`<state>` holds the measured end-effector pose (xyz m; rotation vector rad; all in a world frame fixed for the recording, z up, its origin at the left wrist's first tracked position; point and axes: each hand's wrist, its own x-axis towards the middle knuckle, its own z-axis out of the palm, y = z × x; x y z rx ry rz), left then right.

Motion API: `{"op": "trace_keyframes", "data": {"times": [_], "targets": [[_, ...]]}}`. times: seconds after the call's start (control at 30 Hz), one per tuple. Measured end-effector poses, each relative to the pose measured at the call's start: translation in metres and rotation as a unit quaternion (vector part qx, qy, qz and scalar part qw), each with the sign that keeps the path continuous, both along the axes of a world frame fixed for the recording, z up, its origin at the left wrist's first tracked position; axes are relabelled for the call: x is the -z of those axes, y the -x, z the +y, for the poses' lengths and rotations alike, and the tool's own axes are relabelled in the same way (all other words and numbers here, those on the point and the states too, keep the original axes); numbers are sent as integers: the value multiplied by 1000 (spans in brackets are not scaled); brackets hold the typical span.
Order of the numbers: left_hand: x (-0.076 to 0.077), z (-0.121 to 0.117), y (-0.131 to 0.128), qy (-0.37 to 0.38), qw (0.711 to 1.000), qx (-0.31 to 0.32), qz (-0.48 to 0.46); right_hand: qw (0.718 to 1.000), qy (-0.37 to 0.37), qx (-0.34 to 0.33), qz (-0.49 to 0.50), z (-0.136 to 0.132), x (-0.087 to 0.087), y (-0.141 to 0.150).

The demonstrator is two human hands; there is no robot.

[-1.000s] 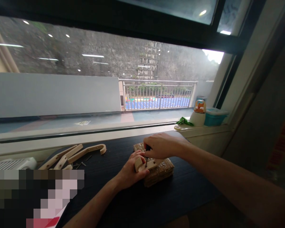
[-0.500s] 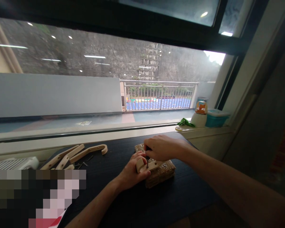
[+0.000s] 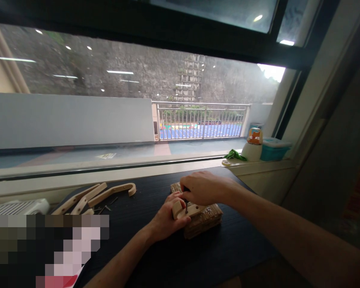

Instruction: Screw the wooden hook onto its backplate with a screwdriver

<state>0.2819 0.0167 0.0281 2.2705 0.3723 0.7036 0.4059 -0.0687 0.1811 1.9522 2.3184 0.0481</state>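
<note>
My left hand point(image 3: 167, 216) is wrapped round the curled end of a pale wooden hook point(image 3: 193, 209), pressing it onto a brown block wrapped in clear tape point(image 3: 205, 222). Above it, my right hand point(image 3: 201, 187) is closed on the handle of a screwdriver point(image 3: 186, 207), whose handle is mostly hidden by the fingers. The shaft stands nearly upright, with its tip at the hook near the curl. A dark hole shows farther along the hook. Whether a screw sits under the tip, I cannot make out.
On the dark table point(image 3: 144, 256), several wooden hooks point(image 3: 87, 199) lie at the left beside loose screws point(image 3: 108, 208). A white slatted object point(image 3: 18, 210) stands at the left edge. The windowsill holds a green cloth point(image 3: 234, 155), a white and orange bottle point(image 3: 252, 148) and a teal box point(image 3: 274, 150).
The view has shifted slightly. My right hand has turned a little on the screwdriver, its fingers now covering more of the handle. My left hand keeps the hook in place on the block.
</note>
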Motion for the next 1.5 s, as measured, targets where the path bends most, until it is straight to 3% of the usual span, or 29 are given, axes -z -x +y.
{"op": "trace_keyframes", "data": {"times": [0.57,1.0,1.5], "targets": [[6,2,0,0,1000,-3,-12,1000,-21,18,1,5,7,-2],[-3,-1,-1,1,1000,-8,16,1000,6,-4,-9,-1,-2,3],[-8,-4,0,6,1000,-17,22,999,-10,33,5,6,4,6]]}}
